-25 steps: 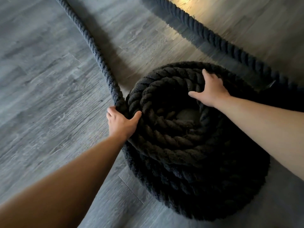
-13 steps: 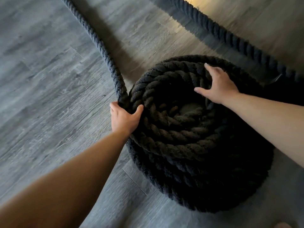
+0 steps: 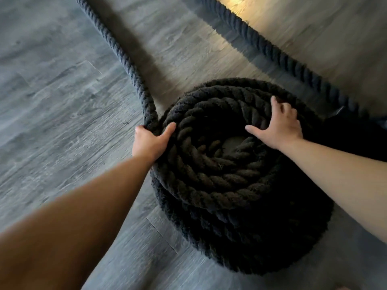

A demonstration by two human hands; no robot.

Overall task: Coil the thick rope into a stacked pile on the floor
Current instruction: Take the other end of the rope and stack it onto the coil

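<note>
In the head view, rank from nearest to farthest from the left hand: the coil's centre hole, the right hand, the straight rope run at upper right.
From the left hand:
1. Centre hole, middle of coil.
2. Right hand, coil's far-right rim.
3. Straight rope run, upper right on floor.

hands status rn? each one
Left hand: closed on the rope where it meets the coil.
Right hand: open, fingers spread, pressing on the coil's top, gripping nothing.

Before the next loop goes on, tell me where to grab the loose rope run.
Grip the loose rope run just beyond the left hand, where it meets the coiled pile. Come from above, fingers wrapping its round twisted body: it lies flat and straight on the floor, open on both sides.
</note>
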